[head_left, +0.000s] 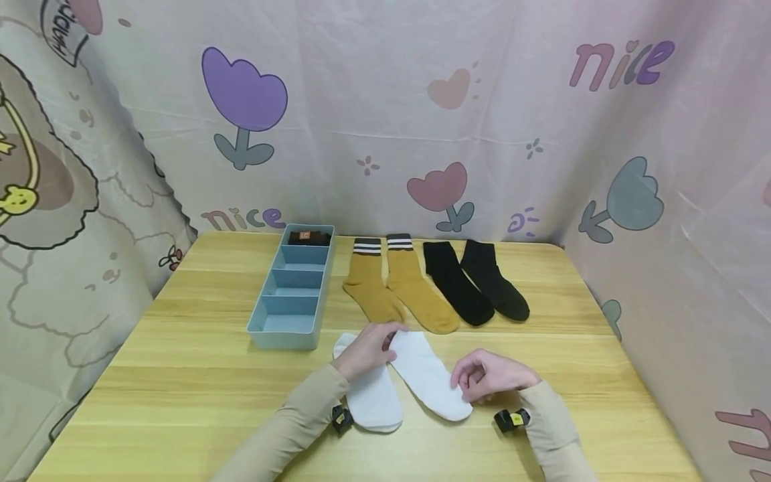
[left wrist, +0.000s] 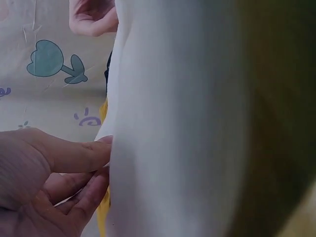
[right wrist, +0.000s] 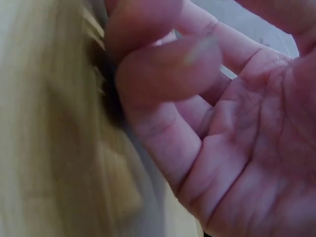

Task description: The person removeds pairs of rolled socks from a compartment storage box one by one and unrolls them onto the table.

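Observation:
Two white socks lie flat at the table's front, fanned apart. My left hand [head_left: 369, 349] reaches across the left white sock [head_left: 375, 398] and pinches the cuff end of the right white sock [head_left: 421, 371]. In the left wrist view its thumb and fingers [left wrist: 81, 155] meet at the white fabric's edge. Beside the right sock's toe is my right hand [head_left: 495, 373], its fingertips overlapping the toe's edge in the head view. The right wrist view shows bent fingers [right wrist: 163, 74]; I cannot tell whether they hold fabric.
Left of the socks stands a blue four-compartment box [head_left: 321, 304], with a dark folded item [head_left: 318, 238] in its back compartment. Behind the white socks lie two mustard socks [head_left: 415, 288] with striped cuffs, then two black socks [head_left: 460, 288]. A patterned curtain [head_left: 373, 120] hangs behind the table.

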A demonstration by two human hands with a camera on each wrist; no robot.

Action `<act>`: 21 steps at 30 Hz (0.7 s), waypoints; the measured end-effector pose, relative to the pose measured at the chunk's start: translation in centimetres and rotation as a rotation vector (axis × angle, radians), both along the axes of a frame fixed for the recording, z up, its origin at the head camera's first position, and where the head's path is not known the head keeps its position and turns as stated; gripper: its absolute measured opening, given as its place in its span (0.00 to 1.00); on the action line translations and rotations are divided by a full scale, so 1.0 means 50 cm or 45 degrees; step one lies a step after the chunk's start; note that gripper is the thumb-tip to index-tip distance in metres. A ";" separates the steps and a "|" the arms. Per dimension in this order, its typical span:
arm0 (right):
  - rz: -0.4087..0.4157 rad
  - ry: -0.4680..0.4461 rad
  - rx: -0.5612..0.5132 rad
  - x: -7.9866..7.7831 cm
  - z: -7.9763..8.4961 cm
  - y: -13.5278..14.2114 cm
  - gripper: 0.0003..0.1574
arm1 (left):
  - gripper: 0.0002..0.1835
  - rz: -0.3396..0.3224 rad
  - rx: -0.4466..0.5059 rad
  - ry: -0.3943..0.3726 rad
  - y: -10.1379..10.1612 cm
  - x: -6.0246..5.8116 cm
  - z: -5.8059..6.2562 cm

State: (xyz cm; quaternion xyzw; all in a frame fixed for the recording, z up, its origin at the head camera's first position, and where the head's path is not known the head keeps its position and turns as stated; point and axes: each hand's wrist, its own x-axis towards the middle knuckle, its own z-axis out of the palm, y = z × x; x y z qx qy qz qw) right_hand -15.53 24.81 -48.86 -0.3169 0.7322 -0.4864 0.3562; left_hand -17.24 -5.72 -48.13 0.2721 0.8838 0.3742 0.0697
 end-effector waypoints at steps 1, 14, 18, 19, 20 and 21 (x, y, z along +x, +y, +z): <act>-0.004 0.001 -0.009 -0.001 -0.001 0.000 0.13 | 0.26 -0.001 0.000 0.007 0.000 -0.001 -0.001; -0.032 0.002 -0.068 -0.006 -0.009 -0.008 0.14 | 0.26 0.063 -0.094 0.203 0.001 0.011 0.001; -0.016 -0.028 -0.091 -0.004 -0.013 -0.014 0.14 | 0.25 0.070 -0.149 0.271 0.002 0.010 0.001; -0.013 -0.029 -0.103 -0.004 -0.014 -0.014 0.15 | 0.25 0.073 -0.156 0.277 0.002 0.010 0.001; -0.011 -0.029 -0.116 -0.004 -0.015 -0.014 0.15 | 0.25 0.079 -0.156 0.271 0.001 0.010 0.002; -0.012 -0.023 -0.131 -0.005 -0.016 -0.014 0.15 | 0.26 0.084 -0.141 0.258 0.000 0.010 0.004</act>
